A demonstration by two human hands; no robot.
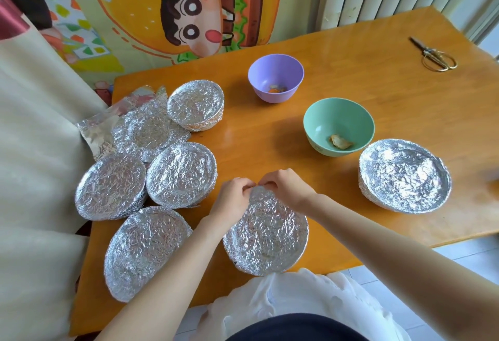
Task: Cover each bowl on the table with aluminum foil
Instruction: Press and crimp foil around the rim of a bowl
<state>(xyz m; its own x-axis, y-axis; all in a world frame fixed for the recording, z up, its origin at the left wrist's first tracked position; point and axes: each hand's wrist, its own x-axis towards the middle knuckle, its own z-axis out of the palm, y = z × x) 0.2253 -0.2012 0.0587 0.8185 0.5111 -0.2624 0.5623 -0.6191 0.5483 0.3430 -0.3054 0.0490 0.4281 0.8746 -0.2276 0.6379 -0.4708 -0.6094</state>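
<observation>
The near bowl [266, 232] sits on the bench [270, 135] directly under the fingers and on their near side, fully wrapped in crinkled foil [272, 216]. Both hands meet at its far rim. The left hand [234, 198] has its fingers [248, 187] curled, pinching the foil edge there. The right hand [286, 188] does the same, with its fingers [266, 182] bent onto the same edge and almost touching the left ones.

Straight beyond the fingers stands the purple bowl [275, 78], uncovered, with food scraps inside. Beyond them and to the right is the green bowl [339, 125], also uncovered, holding a pale morsel. Further right of the fingers sits the right bowl [405, 174], covered.

Four covered bowls cluster left of the fingers. The close bowl [181, 174] is just beside the left hand and the outer bowl [110, 186] further left. The front bowl [145, 251] is nearer the person and the back bowl [195, 104] lies beyond. Loose foil [94, 130] lies at the far left of the cluster. Scissors [434, 54] lie well beyond the fingers to the right.
</observation>
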